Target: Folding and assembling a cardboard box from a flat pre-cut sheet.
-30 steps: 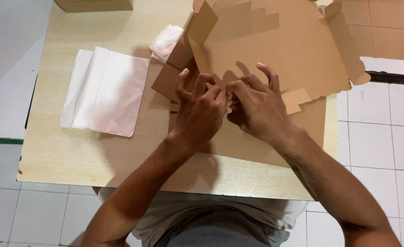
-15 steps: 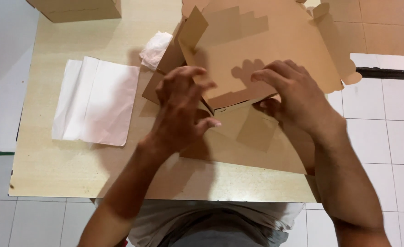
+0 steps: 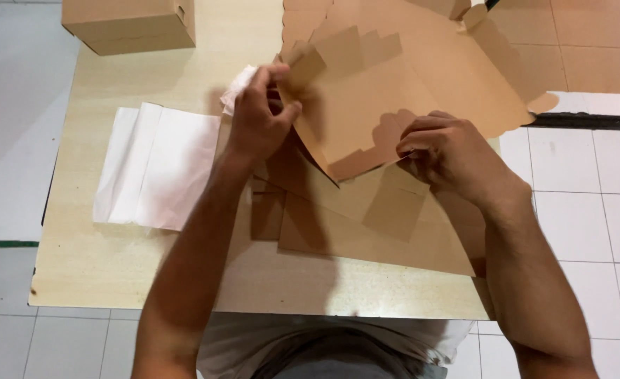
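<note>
A flat brown cardboard box blank (image 3: 408, 77) is raised at an angle over a light wooden table (image 3: 113, 267). My left hand (image 3: 257, 119) pinches its left side flap near the top. At the blank's lower front edge, my right hand (image 3: 450, 154) grips the cardboard. More flat cardboard sheets (image 3: 366, 224) lie stacked beneath it on the table.
A white plastic bag (image 3: 156, 165) lies flat to the left of the cardboard, with a crumpled white piece (image 3: 236, 88) just above it. A folded cardboard box (image 3: 131, 24) stands at the table's far left corner. White floor tiles surround the table.
Both hands have moved apart, the left up and leftwards to the side flap, the right rightwards along the front edge. The top blank has been lifted off the stack.
</note>
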